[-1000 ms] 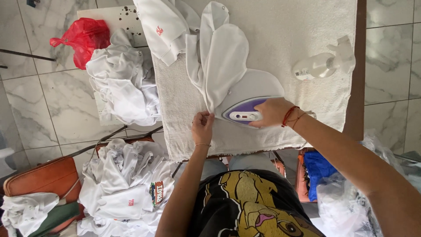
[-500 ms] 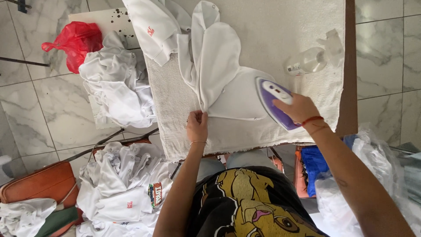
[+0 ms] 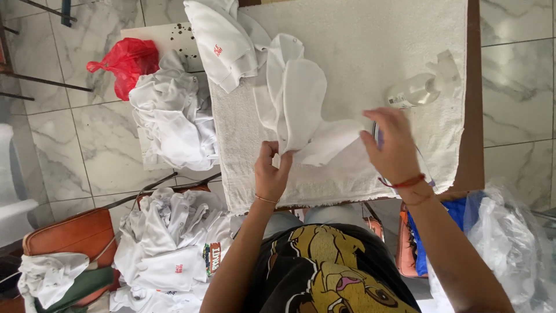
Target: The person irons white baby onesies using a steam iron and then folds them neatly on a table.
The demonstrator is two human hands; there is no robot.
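A home ironing spot: a table [image 3: 474, 116] covered with a white towel [image 3: 347, 58], a spray bottle [image 3: 414, 90] on it, marble floor tiles [image 3: 69, 133], piles of white shirts [image 3: 174, 116] and an orange chair [image 3: 69, 235] heaped with more.

A: Garment [image 3: 301, 110] under the left hand [image 3: 271, 174]?
B: Plain white, on a cream towel [image 3: 347, 35].
A: Far left?
B: Red plastic bag [image 3: 124, 61]; white shirt pile [image 3: 171, 116]. Grey-veined white marble floor [image 3: 515, 87]. Near left, orange-brown chair [image 3: 69, 235].
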